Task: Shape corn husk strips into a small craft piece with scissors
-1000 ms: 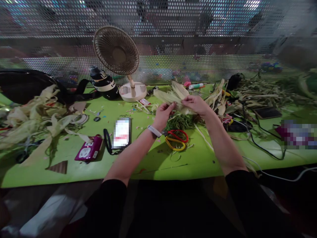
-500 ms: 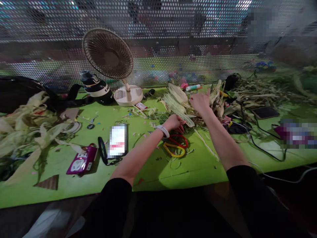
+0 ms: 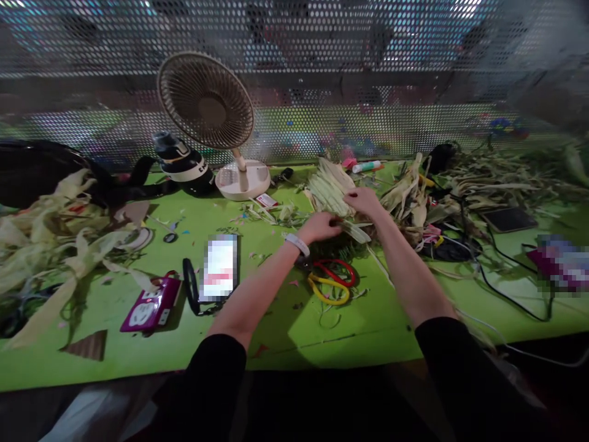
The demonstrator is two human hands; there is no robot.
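Note:
A pale green corn husk [image 3: 330, 184] lies fanned out over a heap of plant scraps, its narrow lower end pointing toward me. My right hand [image 3: 365, 201] pinches the husk's right side between thumb and fingers. Lower down, my left hand [image 3: 322, 226], with a light band at the wrist, has its fingers curled at the husk's near edge; the fingertips are partly hidden. Just in front of that hand lie a red looped handle [image 3: 353, 275] and a yellow looped handle [image 3: 348, 293], their other ends hidden under scraps.
Dry husks [image 3: 416, 196] pile up at right, more husks [image 3: 83, 245] at left. A fan [image 3: 243, 181], a dark bottle [image 3: 186, 169], a phone [image 3: 219, 267] and a purple device [image 3: 154, 305] stand or lie left. Cables [image 3: 510, 301] run at right. A perforated metal screen [image 3: 313, 116] rises behind.
My right hand has come down and left from the dry pile onto the pale husk, which now spreads wider. My left hand has stayed near its lower end. The view has shifted slightly.

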